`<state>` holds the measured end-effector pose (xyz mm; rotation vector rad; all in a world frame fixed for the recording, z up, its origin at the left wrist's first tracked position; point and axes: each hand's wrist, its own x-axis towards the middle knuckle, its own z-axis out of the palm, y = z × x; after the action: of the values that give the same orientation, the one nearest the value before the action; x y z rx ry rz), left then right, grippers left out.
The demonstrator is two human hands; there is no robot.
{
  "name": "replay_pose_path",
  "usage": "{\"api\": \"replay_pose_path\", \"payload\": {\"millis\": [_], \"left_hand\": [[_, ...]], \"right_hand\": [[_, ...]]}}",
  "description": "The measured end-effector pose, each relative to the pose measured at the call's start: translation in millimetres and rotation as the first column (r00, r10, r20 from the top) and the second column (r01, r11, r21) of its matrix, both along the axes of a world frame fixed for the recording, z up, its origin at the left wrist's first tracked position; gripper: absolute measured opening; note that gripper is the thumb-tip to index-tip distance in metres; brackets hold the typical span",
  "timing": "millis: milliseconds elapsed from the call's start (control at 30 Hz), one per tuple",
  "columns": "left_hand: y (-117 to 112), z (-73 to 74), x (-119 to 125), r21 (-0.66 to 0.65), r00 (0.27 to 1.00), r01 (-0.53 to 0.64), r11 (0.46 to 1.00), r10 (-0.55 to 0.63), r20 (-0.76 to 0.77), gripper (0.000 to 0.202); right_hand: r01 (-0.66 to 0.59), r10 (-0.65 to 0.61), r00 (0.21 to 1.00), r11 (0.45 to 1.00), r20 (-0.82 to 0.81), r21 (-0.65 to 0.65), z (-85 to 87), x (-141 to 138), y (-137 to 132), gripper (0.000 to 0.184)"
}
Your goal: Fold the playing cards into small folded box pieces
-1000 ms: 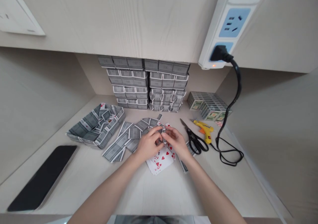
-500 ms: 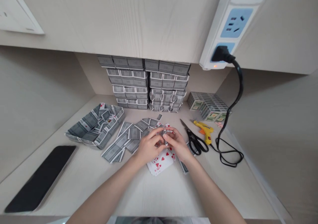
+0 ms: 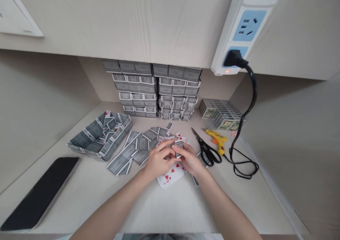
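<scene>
Between them, my left hand (image 3: 160,159) and my right hand (image 3: 190,158) grip a small folded playing card (image 3: 179,144) with its grey patterned back showing. Fingertips of both hands pinch it, and part of it is hidden behind them. Below the hands lies a face-up pile of playing cards (image 3: 170,178) with red hearts, a nine on top. To the left of my left hand, folded grey-backed cards (image 3: 127,153) are spread over the desk. A few more grey cards lie partly under my right wrist.
Black-handled scissors (image 3: 208,151) and a yellow glue gun (image 3: 217,139) with a looping cord lie at right. A card-built tray (image 3: 111,149) holds folded pieces at left, near a black phone (image 3: 39,192). Card-built blocks (image 3: 138,87) stand stacked behind, beside wrapped card decks (image 3: 225,114).
The folded card in my fingers has turned, so its grey back now faces up more. The whole view has shifted slightly; the things on the desk stay in place.
</scene>
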<state>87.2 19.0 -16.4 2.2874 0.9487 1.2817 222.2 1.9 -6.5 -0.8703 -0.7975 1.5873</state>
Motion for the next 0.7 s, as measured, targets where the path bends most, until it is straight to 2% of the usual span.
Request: {"api": "replay_pose_path", "payload": {"millis": [167, 367, 567, 700], "left_hand": [[-0.6, 0.1, 0.5, 0.036, 1.000, 0.001, 0.999, -0.002, 0.028, 0.013], [4.2, 0.7, -3.7, 0.055, 0.998, 0.057, 0.997, -0.056, -0.017, 0.017], [7.0, 0.4, -6.2, 0.047, 0.999, 0.025, 0.999, -0.023, -0.041, 0.016], [6.5, 1.1, -5.8, 0.095, 0.999, 0.028, 0.995, -0.023, -0.049, 0.015]], "right_hand": [[0.009, -0.010, 1.000, 1.000, -0.024, -0.010, -0.2, -1.5, -1.3, 0.022], [-0.010, 0.009, 0.991, 1.000, -0.134, -0.008, -4.0, -3.5, -1.4, 0.020], [-0.103, 0.102, 0.989, 0.995, -0.109, 0.005, -4.1, 0.3, 0.0, 0.026], [-0.105, 0.103, 0.989, 0.994, -0.104, -0.012, -2.8, 0.3, -1.0, 0.021]]}}
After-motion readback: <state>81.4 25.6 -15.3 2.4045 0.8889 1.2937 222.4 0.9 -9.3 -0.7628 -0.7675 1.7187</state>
